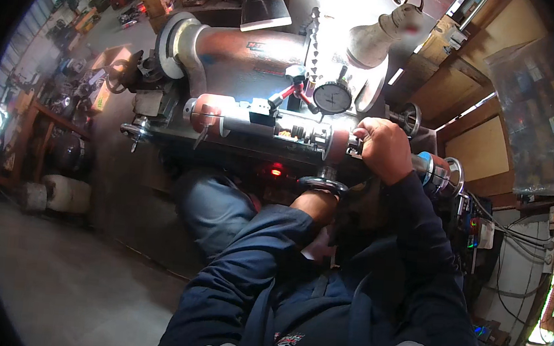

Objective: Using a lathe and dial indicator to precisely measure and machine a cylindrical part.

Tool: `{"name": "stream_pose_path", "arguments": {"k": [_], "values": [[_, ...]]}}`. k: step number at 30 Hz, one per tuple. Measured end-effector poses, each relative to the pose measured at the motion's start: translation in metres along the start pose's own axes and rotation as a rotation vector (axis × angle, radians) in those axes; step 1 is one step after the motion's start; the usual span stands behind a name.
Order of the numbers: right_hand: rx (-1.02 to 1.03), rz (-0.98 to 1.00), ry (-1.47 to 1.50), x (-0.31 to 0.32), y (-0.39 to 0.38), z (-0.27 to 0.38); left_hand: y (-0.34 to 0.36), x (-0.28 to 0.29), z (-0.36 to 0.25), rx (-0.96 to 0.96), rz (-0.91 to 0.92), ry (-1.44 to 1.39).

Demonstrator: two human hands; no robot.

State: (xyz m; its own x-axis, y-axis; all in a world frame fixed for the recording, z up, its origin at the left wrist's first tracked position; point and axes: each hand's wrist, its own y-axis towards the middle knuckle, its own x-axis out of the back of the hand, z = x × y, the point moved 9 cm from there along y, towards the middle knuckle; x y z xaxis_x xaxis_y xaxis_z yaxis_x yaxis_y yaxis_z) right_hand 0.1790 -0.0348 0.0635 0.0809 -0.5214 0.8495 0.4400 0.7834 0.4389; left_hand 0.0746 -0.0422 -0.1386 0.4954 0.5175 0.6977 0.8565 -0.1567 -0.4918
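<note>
My right hand (386,149) is closed, its fingers curled round a small part at the right end of a round machine head (337,144); what they hold is hidden. Below that head, my left hand (317,205) reaches up to a metal handwheel (322,185), and its fingers are out of sight behind the wheel. A dial gauge (331,98) with a round face sits just above, carried by a jointed arm with red parts (301,98). Left of my right hand, a bright metal cylinder (245,119) lies level along the machine, with a reddish-brown end piece (207,113).
A large reddish-brown machine body (251,55) stands behind, beside a pale lamp (375,40) and a black lamp (265,6). More handwheels (453,177) stick out at the right and left (137,130). Plastic-covered shelving (537,120) and cables (515,237) are at the right.
</note>
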Motion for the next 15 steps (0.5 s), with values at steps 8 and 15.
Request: {"name": "stream_pose_path", "arguments": {"k": [8,15], "values": [[-0.123,0.081,-0.056,-0.009,0.003,-0.006,0.013,-0.009,0.008,-0.025,-0.074,-0.003],[-0.222,0.049,-0.136,-0.001,0.0,-0.001,0.005,-0.007,0.001,0.002,0.111,0.073]]}}
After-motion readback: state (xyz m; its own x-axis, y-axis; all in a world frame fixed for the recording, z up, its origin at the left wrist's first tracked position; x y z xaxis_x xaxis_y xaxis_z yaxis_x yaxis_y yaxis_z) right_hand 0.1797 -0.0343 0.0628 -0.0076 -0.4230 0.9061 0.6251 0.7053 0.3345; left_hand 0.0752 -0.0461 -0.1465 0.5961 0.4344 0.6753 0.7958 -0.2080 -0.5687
